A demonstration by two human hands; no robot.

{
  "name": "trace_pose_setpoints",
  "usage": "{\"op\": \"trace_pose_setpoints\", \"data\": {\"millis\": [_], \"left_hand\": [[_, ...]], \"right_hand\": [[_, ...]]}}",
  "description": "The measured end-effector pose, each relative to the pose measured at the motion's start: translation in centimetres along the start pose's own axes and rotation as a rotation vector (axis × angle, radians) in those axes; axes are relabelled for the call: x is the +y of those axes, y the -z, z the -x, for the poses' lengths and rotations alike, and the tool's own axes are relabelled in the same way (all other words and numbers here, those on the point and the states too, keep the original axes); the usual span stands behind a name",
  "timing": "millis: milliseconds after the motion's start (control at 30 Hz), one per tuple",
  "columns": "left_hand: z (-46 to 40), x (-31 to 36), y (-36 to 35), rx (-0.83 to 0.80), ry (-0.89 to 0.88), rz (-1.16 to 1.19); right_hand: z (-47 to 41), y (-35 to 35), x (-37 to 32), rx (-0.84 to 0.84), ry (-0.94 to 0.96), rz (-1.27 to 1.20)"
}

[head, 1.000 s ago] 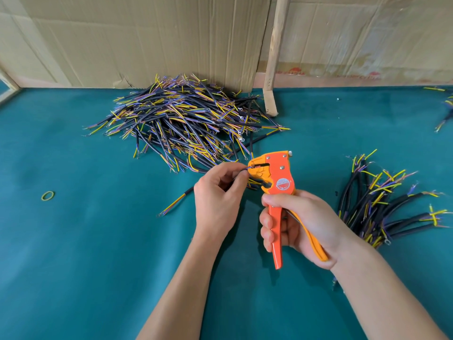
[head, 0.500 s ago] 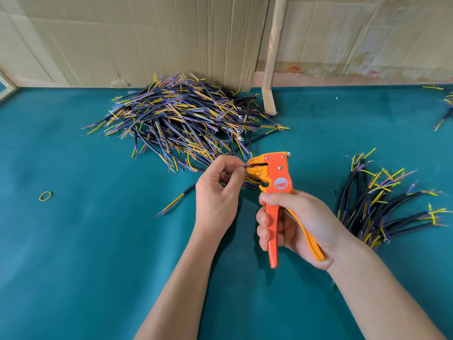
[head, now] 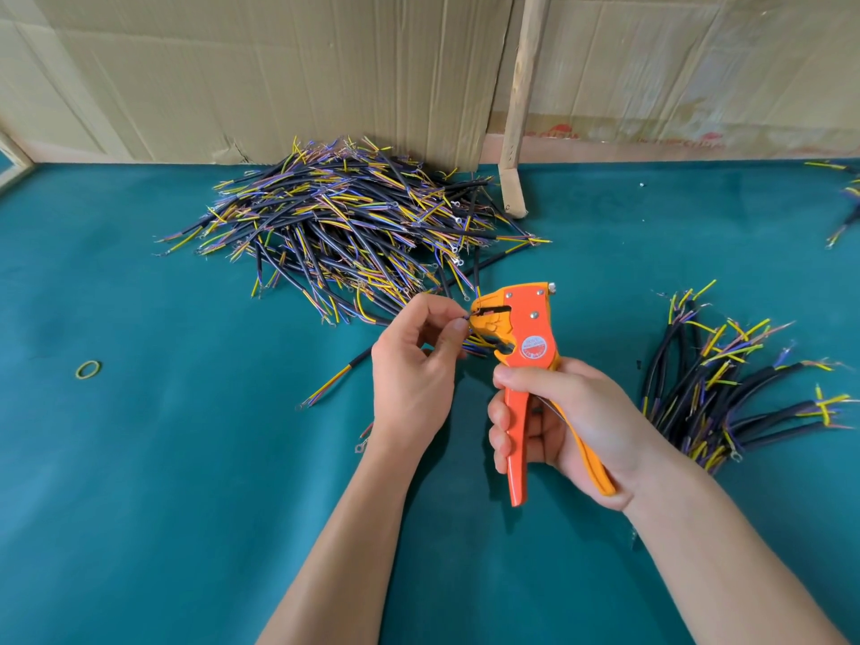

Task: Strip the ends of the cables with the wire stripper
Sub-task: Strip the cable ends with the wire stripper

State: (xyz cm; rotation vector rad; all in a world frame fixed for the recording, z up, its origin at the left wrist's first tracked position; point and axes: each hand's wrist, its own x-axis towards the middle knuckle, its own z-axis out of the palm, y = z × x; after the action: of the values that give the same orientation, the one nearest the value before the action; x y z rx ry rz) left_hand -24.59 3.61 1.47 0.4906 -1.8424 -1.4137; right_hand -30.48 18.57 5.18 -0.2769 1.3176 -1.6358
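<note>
one cable end [head: 466, 315] pinched in left hand [head: 412, 365] fingers, pointing right into wire stripper [head: 521, 337] mouth; right hand [head: 558, 421] wrapped round handles.

Hidden behind the left hand, cut off at the right edge

The left hand [head: 414, 365] covers most of the pinched cable [head: 335, 379]; the wire tip at the wire stripper [head: 526, 346] is too small to read; the far-right cables [head: 844, 197] run off-frame.
</note>
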Motion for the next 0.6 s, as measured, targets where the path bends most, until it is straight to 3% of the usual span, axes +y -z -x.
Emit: {"op": "trace_pose_setpoints", "data": {"millis": [600], "left_hand": [[0.51, 0.35, -0.22, 0.048, -0.059, -0.11]], "right_hand": [[0.27, 0.18, -0.28, -0.015, -0.014, 0.041]]}}
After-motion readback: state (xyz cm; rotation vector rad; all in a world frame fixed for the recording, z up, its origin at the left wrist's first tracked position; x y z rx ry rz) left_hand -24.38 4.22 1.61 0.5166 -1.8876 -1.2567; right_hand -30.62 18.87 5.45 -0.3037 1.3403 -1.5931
